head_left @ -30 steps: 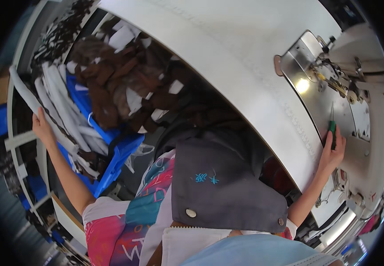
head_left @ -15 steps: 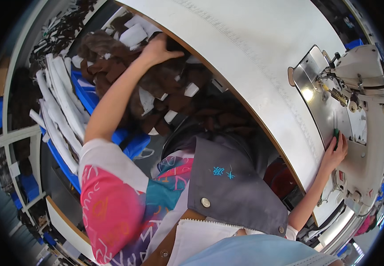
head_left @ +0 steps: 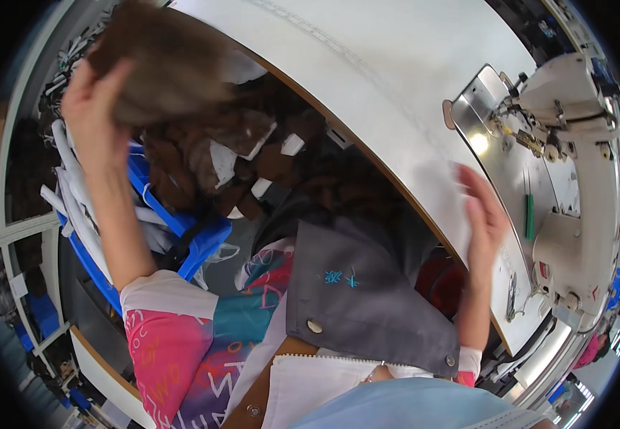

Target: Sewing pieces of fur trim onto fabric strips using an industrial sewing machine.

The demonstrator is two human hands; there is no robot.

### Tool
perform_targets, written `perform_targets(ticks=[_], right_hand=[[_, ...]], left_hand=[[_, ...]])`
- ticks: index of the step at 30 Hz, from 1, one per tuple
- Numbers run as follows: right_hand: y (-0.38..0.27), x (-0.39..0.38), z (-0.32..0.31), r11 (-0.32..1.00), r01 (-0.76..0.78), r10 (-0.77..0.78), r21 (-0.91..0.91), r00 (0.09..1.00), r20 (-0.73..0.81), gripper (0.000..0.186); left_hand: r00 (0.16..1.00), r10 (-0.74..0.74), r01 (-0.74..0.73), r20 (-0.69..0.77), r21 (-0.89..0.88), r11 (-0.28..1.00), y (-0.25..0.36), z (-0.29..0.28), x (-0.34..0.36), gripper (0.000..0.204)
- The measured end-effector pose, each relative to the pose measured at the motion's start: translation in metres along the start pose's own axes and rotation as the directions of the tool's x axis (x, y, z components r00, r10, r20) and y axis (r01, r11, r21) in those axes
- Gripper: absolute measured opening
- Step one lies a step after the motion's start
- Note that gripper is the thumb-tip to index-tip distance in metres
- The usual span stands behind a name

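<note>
High on the left, my left hand (head_left: 95, 107) grips a brown furry piece of fabric (head_left: 167, 68), both smeared by motion. Below it lies a heap of brown fabric pieces (head_left: 174, 168) with white-backed ones among them. My right hand (head_left: 487, 214) hovers over the white tabletop's near edge, fingers apart and holding nothing, slightly blurred. To its right, a green-handled tool (head_left: 529, 217) with two thin prongs rests on the metal bed of a white sewing machine (head_left: 574, 107).
A white table (head_left: 396, 93) with a brown edge runs diagonally across the view. On the left stands a blue bin (head_left: 202, 247) beside long white padded rolls (head_left: 74, 193). A light shelf frame (head_left: 27, 227) stands at far left.
My left hand has come up and left from the heap with a brown furry piece. My right hand has let go of the green-handled tool and moved left, off the machine bed.
</note>
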State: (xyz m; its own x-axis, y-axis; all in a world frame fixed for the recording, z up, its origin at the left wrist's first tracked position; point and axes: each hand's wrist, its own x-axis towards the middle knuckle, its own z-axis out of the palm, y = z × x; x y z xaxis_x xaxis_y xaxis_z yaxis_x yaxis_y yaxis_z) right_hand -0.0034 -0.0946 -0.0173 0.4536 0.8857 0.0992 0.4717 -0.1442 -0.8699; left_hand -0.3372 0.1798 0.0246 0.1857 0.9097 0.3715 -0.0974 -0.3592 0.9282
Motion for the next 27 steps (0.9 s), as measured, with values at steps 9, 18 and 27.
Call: perform_targets(ticks=[9, 18, 27], right_hand=[[0.008, -0.023, 0.013, 0.382, -0.33, 0.34, 0.863, 0.919, 0.201, 0.063], [-0.014, -0.091, -0.119, 0.866, 0.148, 0.078, 0.477, 0.904, -0.421, 0.066], [-0.01, -0.138, -0.144, 0.739, 0.4, 0.225, 0.541, 0.611, -0.759, 0.054]], left_hand=[[0.468, 0.572, -0.565, 0.674, -0.27, 0.78, -0.01, 0.204, -0.13, 0.041], [-0.226, 0.155, 0.18, 0.962, -0.115, 0.977, 0.004, 0.293, -0.175, 0.04], [-0.296, 0.074, 0.381, 0.952, 0.047, 0.923, 0.007, 0.313, -0.164, 0.076]])
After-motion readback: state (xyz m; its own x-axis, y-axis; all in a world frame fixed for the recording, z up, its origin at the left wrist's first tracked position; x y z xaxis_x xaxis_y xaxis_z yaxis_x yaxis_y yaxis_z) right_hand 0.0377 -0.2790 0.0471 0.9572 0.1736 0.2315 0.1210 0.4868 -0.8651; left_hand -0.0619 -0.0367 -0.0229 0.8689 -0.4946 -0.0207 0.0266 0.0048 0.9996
